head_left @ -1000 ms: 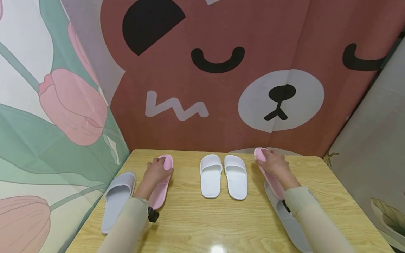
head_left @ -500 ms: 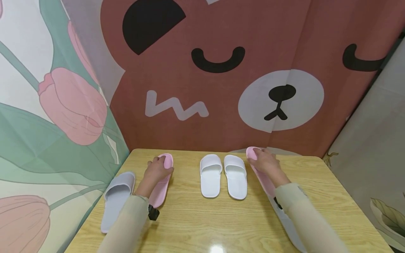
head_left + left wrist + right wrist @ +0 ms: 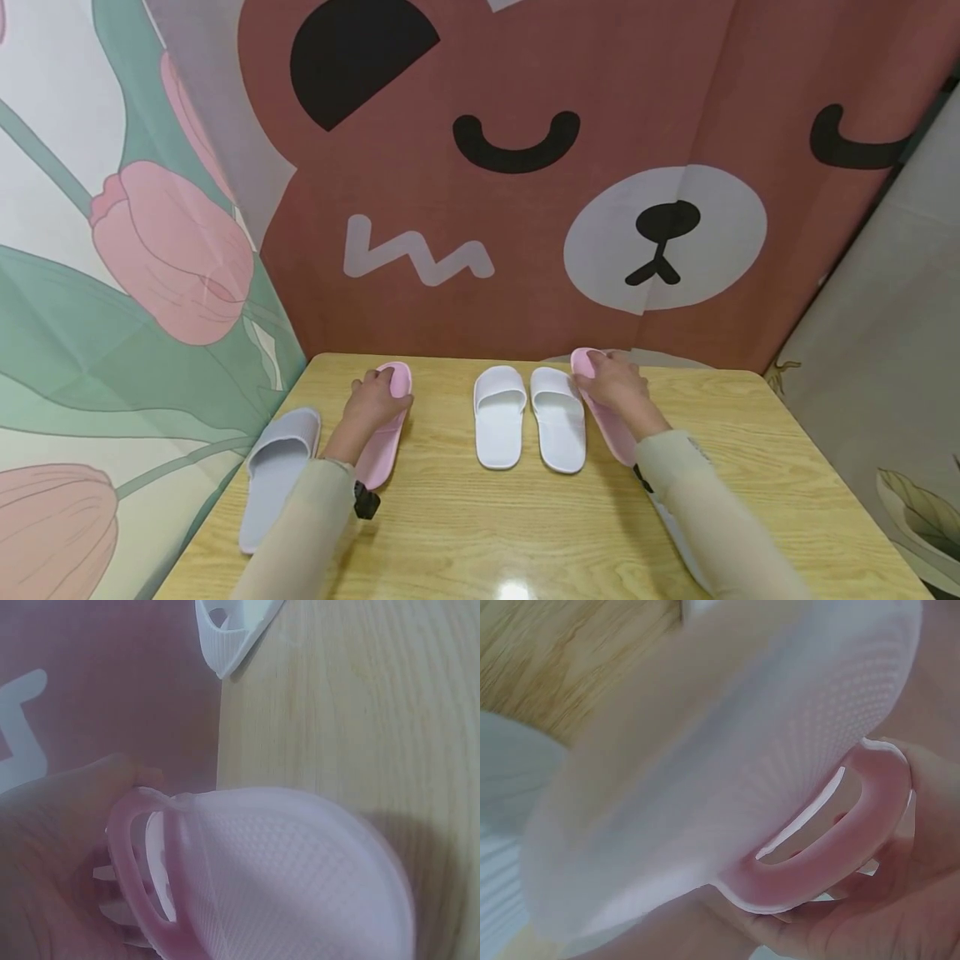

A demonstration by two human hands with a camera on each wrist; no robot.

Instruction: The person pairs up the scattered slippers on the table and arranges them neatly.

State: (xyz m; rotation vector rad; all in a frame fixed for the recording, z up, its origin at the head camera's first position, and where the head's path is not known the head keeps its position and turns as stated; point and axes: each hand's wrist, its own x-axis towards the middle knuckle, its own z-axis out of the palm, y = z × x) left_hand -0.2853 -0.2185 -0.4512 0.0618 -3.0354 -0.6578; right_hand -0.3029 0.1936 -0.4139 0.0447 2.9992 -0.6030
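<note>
My left hand grips a pink slipper by its strap end, left of the white pair. In the left wrist view the dotted sole of this slipper sits over the wood, a shadow beside it. My right hand holds the other pink slipper by the strap, toe near the table's back edge. Its toe lies close beside the right white slipper; the left white slipper stands next to that one. From the right wrist, the pink strap shows with fingers around it.
One grey slipper lies at the table's left edge, partly behind my left sleeve. Another grey slipper is mostly hidden under my right forearm. A bear-print curtain hangs behind the wooden table, with printed cloths at both sides.
My right hand has moved left with its pink slipper, closer to the white pair. The left hand and its slipper have shifted only slightly toward the back. White slippers stay put.
</note>
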